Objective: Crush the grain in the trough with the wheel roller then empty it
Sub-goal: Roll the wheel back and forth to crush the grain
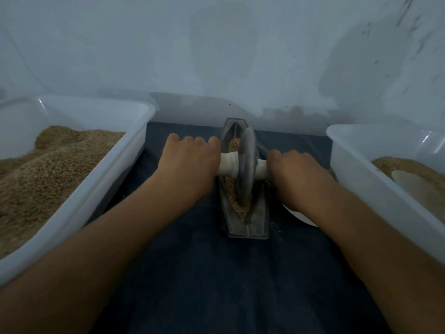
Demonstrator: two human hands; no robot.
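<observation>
my left hand [190, 165] and right hand [296, 177] each curl round the wheel roller's [246, 165] white handle, wheel standing in the grain-filled trough [260, 220]

There is a single view, from a wide-angle camera worn on the person's head, looking forward and steeply down over both forearms, which enter from the bottom corners and converge toward the middle. It sits close — the left hand [190, 162] and right hand [297, 174] meet just above centre, either side of the wheel roller [246, 165] standing in the trough [245, 227]. The lens bends the edges, so the left tub [115, 162] and right tub [356, 169] are cut by the frame sides. The upper part of the picture faces a pale wall [216, 44]; the lower part faces a dark cloth [216, 273] — no second view overlaps it.
</observation>
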